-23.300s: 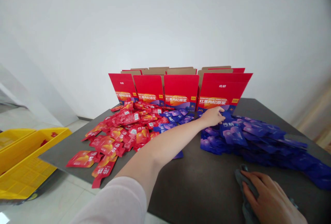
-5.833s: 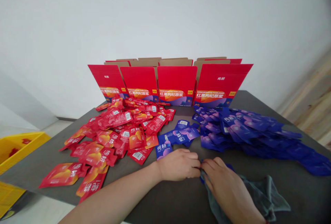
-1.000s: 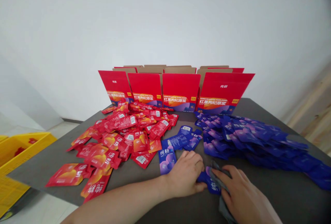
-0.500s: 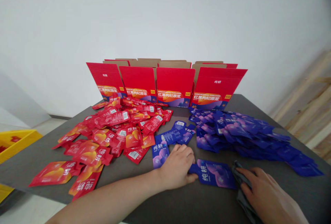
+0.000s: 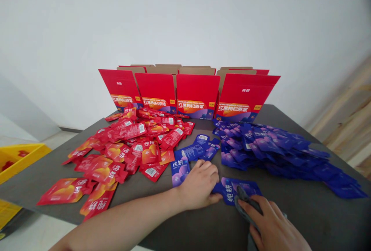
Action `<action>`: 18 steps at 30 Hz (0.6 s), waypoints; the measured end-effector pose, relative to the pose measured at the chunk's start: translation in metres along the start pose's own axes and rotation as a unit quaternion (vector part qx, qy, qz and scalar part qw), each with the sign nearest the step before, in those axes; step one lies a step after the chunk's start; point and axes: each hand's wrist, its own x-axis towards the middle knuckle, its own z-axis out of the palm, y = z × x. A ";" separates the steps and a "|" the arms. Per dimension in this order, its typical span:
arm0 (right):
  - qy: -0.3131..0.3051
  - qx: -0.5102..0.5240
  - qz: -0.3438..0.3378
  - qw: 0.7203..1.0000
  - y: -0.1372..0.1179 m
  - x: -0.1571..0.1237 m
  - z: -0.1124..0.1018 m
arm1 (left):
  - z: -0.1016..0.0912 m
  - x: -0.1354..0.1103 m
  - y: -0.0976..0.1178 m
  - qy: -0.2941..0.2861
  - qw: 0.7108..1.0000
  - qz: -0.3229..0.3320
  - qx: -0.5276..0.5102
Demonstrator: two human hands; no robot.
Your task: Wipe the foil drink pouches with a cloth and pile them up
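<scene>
1. Plain white wall behind; dark grey desk [image 5: 313, 212] carries all items.
2. Row of open red cartons [image 5: 198, 95] stands at desk rear. Flap of the rightmost reads "纯耕"; front panels read "红黑枸杞原浆". Smaller print not legible.
3. Red sachet pile [image 5: 127, 146] lies left-centre; blue sachet pile [image 5: 278, 146] lies right. Several sachets show "纯耕" plus barcode stickers.
4. Yellow crate [image 5: 17, 158] sits off desk, far left, lower level.
5. Blue sachet [image 5: 228, 189] lies flat at desk front, between both hands, label "纯耕" up.
6. Left hand [image 5: 199, 185]: fingers curled, pressing sachet's left edge to desk; pinned, not lifted.
7. Right hand [image 5: 272, 226]: fingers closed on grey cloth [image 5: 245, 204], cloth touching sachet's right part.
8. Handling est.: sachet likely light, flexible, liquid-filled, glossy film, so prob. slippery. Grip at flat sealed edges/corners, not the soft middle; avoid sharp squeeze.
</scene>
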 end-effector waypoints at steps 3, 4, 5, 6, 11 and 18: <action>0.008 0.005 0.031 0.999 0.030 -0.012 0.011 | -0.002 0.000 0.000 0.001 1.000 0.005 0.012; 0.010 0.008 0.046 0.999 0.042 -0.017 0.017 | -0.002 0.000 0.001 0.001 1.000 0.008 0.017; 0.011 0.010 0.061 0.998 0.055 -0.021 0.021 | -0.002 0.001 0.001 0.002 1.000 0.013 0.023; 0.014 0.012 0.077 0.997 0.067 -0.024 0.025 | -0.002 0.001 0.001 0.003 0.999 0.019 0.029; 0.028 0.023 0.102 0.994 0.074 -0.014 0.013 | -0.002 0.002 -0.002 0.013 0.996 0.060 0.069; -0.046 0.037 0.008 0.998 0.000 0.048 -0.020 | -0.004 0.001 -0.008 0.003 0.986 0.122 0.114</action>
